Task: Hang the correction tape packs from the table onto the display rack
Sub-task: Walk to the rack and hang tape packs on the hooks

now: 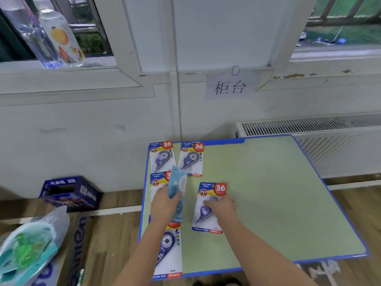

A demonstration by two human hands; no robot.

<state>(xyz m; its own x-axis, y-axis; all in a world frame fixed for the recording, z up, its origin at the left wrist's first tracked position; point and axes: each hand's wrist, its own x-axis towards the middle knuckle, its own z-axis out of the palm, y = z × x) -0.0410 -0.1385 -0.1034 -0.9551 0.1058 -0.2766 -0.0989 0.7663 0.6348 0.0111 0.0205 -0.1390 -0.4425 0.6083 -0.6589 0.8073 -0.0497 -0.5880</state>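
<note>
Left hand grips a correction tape pack by its lower part, fingers curled round it, holding it tilted up off the bench so that its pale blue back faces the camera; motion blur makes it hard to say whether it is one pack or two. Right hand lies on another pack that is flat on the green bench top, fingers bent over the blister; it seems to be pinching the pack, though the blur leaves that uncertain. Two more packs lie side by side at the far left corner of the bench, one at the edge and one just beside it. A fifth pack lies below them, partly hidden by the left hand, and a sixth lies at the near edge under the left forearm. On the wall behind hangs a paper sign, and two bottles stand on the window sill.
</note>
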